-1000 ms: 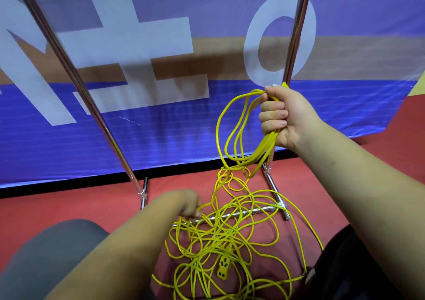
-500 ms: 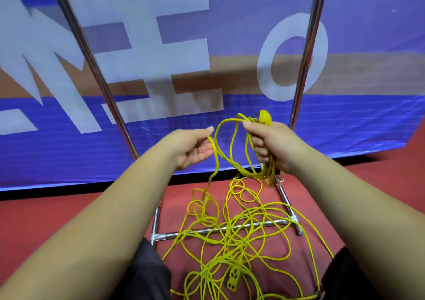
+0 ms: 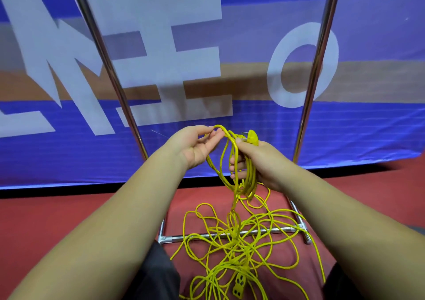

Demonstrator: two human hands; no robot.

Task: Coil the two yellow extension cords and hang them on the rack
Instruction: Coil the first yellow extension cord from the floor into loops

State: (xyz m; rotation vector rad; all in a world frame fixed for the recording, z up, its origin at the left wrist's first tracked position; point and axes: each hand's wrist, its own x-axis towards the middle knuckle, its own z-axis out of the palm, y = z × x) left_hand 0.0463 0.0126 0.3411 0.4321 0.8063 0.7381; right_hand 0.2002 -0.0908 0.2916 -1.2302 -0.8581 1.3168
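Head view: coil part-made, most of cord loose on floor.

Right hand (image 3: 259,161) has fingers clamped on the coil (image 3: 247,168), plug (image 3: 252,136) sticking out on top; left hand (image 3: 197,145) pinches a fresh loop, other fingers apart. Risk: tangled pile (image 3: 232,237) lies across rack base bar (image 3: 230,234), so a pull may snag or knot, judging by overlap. Cord thin, smooth, springy-looking; rack (image 3: 315,69) is shiny metal tube; socket end (image 3: 239,287) blocky. Second cord: can't tell apart.
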